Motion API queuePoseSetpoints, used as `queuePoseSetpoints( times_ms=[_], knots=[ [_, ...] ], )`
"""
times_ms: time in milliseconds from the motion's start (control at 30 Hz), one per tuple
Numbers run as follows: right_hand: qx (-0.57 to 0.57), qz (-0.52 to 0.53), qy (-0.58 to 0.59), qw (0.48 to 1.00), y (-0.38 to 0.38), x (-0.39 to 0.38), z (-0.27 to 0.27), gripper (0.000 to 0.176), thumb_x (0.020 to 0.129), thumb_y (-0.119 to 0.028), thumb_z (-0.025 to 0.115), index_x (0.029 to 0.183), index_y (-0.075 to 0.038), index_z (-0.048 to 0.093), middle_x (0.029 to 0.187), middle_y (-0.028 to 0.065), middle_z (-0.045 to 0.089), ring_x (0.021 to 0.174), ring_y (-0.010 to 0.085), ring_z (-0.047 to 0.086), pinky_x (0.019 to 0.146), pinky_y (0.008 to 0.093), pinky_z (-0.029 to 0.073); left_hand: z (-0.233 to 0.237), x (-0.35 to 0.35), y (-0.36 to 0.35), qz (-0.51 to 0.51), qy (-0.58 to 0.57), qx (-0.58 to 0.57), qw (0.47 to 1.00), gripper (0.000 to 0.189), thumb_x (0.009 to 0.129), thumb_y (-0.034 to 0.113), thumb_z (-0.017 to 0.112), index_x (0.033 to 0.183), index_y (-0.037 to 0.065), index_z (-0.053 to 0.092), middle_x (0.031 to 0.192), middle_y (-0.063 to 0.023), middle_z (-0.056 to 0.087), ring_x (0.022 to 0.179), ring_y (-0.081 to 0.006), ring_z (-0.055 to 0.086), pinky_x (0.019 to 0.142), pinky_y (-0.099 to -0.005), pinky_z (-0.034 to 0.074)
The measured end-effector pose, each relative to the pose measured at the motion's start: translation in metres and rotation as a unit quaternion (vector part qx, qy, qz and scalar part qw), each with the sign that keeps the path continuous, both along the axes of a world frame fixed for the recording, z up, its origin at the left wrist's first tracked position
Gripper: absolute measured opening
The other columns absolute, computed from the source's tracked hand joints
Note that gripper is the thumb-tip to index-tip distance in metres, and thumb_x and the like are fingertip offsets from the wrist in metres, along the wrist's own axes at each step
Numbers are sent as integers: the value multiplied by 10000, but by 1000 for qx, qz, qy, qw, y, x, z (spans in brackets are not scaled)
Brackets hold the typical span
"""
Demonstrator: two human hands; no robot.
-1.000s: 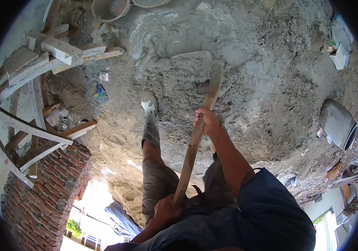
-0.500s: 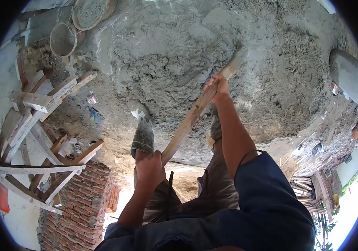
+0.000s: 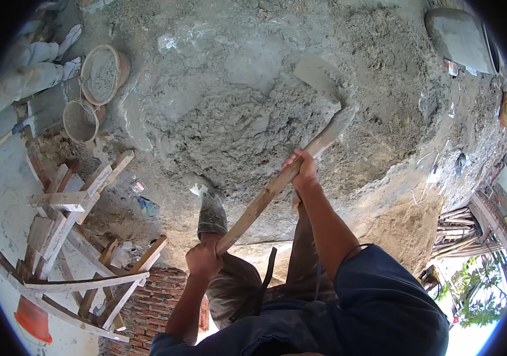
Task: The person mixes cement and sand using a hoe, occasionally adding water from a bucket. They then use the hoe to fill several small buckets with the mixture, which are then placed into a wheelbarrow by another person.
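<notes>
Wood fills both fists: the left hand [image 3: 203, 261] is closed round the butt of the long handle [image 3: 262, 200] close to the body, and the right hand [image 3: 302, 169] is wrapped round it further up, toward 1 o'clock from the left. From the right fist the shaft runs on toward 1 o'clock to the hoe blade [image 3: 319, 74], which is smeared grey and lies against the right flank of the rough mound of wet mortar [image 3: 236, 127].

A second ago the shaft stood nearly upright in the view, with the blade flat on the mound straight ahead. Since then it has swung over to a slant, the blade has travelled to the mound's 2 o'clock edge, and the left hand has come up from the lap. As I judge it, the working of the mix has shifted from the middle of the heap to its right side.

A mortar-caked boot [image 3: 211, 209] stands at the mound's 6 o'clock edge. Two filled basins [image 3: 102, 74] sit at 10 o'clock, with another person's legs [image 3: 31, 59] beyond them. Loose timber [image 3: 81, 202] lies at 8 o'clock, a brick pier [image 3: 164, 302] at 7 o'clock, and a grey tub [image 3: 458, 32] at 1 o'clock.
</notes>
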State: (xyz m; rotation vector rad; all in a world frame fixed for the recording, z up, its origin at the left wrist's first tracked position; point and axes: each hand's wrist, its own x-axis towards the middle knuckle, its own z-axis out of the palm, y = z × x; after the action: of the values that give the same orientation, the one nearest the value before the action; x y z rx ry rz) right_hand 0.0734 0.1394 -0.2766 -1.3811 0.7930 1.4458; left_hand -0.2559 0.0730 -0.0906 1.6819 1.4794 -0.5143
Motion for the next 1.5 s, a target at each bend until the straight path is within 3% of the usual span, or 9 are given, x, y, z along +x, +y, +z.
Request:
queuePoseSetpoints(
  times_ms=[100, 167, 500, 700, 867, 1000, 1133, 1400, 1500],
  knots=[
    [15, -1, -180, 984, 36, 70, -44, 123, 889, -172, 561, 814, -105, 489, 614, 40, 482, 564, 200, 518, 571, 366, 479, -71, 61, 74, -69, -44, 38, 996, 260, 656, 67, 680, 904, 95, 609, 820, -109, 670, 750, -302, 675, 647, -401, 542],
    [-29, 38, -167, 985, 48, 86, -75, 176, 886, -157, 555, 743, -106, 466, 586, 46, 473, 550, 214, 518, 568, 362, 484, -72, 71, 124, -110, -65, 46, 991, 221, 658, 43, 657, 866, 76, 593, 818, -111, 670, 744, -302, 675, 638, -402, 539],
    [-55, 25, 23, 998, -12, -279, -37, 147, 816, -82, 640, 743, -100, 514, 655, 51, 524, 608, 216, 527, 643, 405, 500, -14, -258, 7, -8, 43, 54, 998, 176, 617, 85, 661, 776, 122, 594, 736, -99, 646, 691, -323, 655, 584, -434, 515],
    [-55, 82, 41, 994, -60, -336, 54, 139, 786, -66, 655, 728, -78, 529, 662, 55, 515, 625, 222, 540, 660, 419, 498, 9, -350, -75, -11, 28, 18, 999, 175, 606, 148, 710, 756, 147, 620, 734, -70, 639, 705, -281, 649, 606, -397, 520],
    [-118, 153, 9, 981, -69, -308, 87, 121, 782, -44, 646, 753, -66, 530, 681, 76, 517, 626, 222, 539, 667, 418, 503, 72, -307, -99, 59, -17, -38, 997, 153, 616, 124, 676, 743, 140, 592, 690, -65, 624, 611, -293, 633, 545, -409, 511],
    [-165, 188, 103, 963, -56, -288, -2, 117, 811, -55, 612, 739, -58, 520, 649, 77, 505, 606, 234, 513, 677, 419, 496, 60, -251, -91, 117, 37, -62, 991, 163, 620, 107, 649, 766, 135, 582, 700, -83, 631, 649, -306, 642, 555, -411, 510],
    [-134, 197, 94, 967, -36, -265, 17, 108, 798, -37, 628, 771, -46, 524, 656, 79, 519, 610, 225, 533, 649, 411, 502, 69, -208, -80, 195, 75, -80, 975, 119, 629, 136, 685, 739, 144, 644, 701, -74, 658, 651, -293, 655, 574, -406, 518],
    [-13, 385, -256, 887, 158, -150, 66, 412, 698, 16, 699, 1011, 0, 432, 721, 105, 565, 520, 209, 574, 496, 355, 487, 63, -22, -13, 385, -104, -148, 905, 327, 628, 207, 703, 934, 102, 659, 797, -169, 668, 730, -358, 657, 653, -434, 528],
    [60, 451, -301, 838, 260, -141, 61, 361, 757, -6, 677, 998, 21, 411, 715, 105, 556, 542, 190, 576, 448, 345, 498, 29, 26, 78, 471, -246, -231, 815, 287, 683, 128, 739, 883, -4, 581, 693, -85, 584, 631, -146, 565, 584, -315, 461]
  ],
)
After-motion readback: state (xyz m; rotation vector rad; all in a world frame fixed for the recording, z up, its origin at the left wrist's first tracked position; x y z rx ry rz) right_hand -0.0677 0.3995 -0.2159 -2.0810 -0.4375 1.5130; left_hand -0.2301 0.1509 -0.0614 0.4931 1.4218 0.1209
